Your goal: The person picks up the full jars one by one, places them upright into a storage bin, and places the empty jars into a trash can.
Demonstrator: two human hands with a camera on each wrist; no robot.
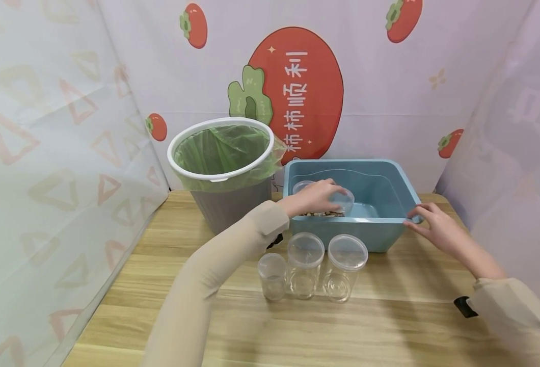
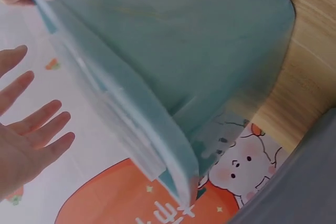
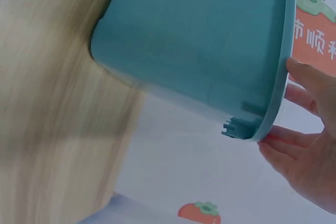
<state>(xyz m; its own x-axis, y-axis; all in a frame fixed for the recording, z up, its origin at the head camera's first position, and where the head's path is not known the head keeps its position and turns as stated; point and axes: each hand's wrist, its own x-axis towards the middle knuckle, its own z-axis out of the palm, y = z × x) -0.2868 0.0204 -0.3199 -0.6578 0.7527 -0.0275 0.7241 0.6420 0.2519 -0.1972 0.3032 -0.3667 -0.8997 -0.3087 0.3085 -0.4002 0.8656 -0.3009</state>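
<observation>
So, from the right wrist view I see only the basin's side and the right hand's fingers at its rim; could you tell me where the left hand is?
Observer: The left hand reaches into the blue basin, fingers spread over a clear container inside.
Operator: Thank you. Is anything in front of the basin?
Observer: Three clear lidded jars stand in a row on the wooden table.
Operator: And on its left?
Observer: A grey bin lined with a green bag.
</observation>
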